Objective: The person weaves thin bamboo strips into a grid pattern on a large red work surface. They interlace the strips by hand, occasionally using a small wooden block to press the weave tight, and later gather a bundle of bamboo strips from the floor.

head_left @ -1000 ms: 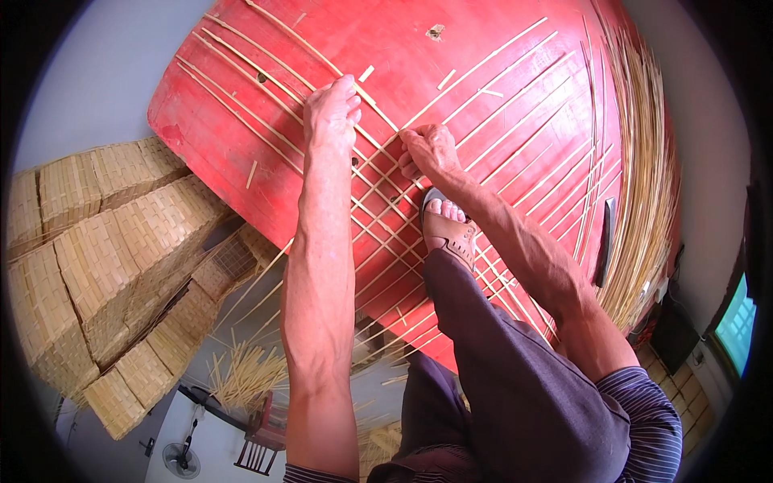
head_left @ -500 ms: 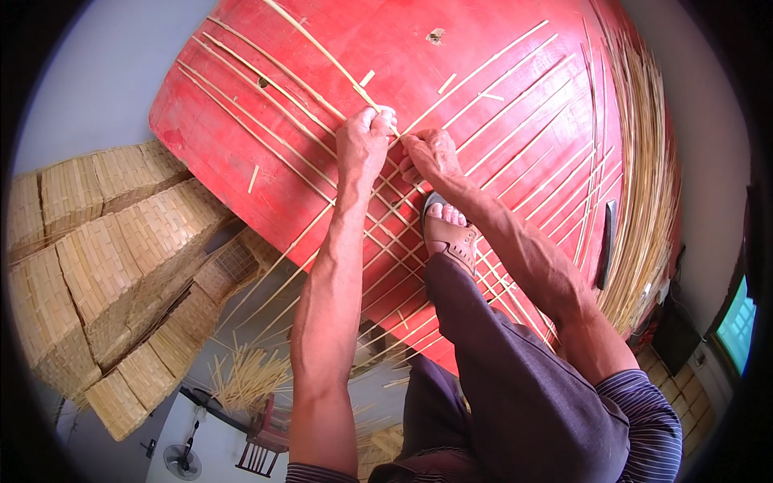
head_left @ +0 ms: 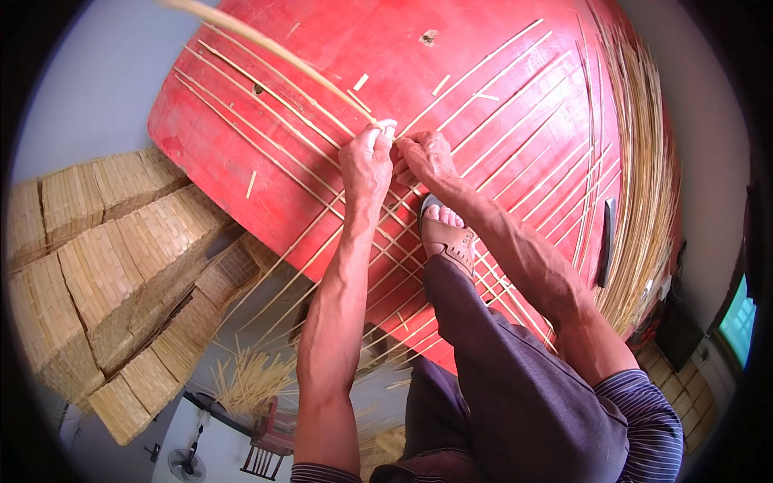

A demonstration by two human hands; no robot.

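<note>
My left hand (head_left: 367, 161) is closed in a pinch on a long bamboo strip (head_left: 310, 75), which runs up and to the left, its far part smeared by motion. Close beside it, my right hand (head_left: 428, 157) has its fingers curled and pinched at a strip by the far corner of the open lattice; the fingertips partly hide it. The lattice (head_left: 390, 236) of crossed strips lies on a red board, strip ends fanning out on several sides. My sandalled foot (head_left: 448, 233) presses on the lattice just below my right hand.
The red board (head_left: 314, 32) bears a few short offcuts and a dark curved tool (head_left: 607, 241) at right. A thick bundle of long strips (head_left: 636, 177) lines its right edge. Woven baskets (head_left: 129, 258) are stacked at left. Loose strips (head_left: 254, 377), a chair and a fan (head_left: 187, 464) are below.
The far part of the strip in my left hand has swung to the left. My left hand has dropped slightly; my right hand has hardly moved. The whole view has shifted a little.
</note>
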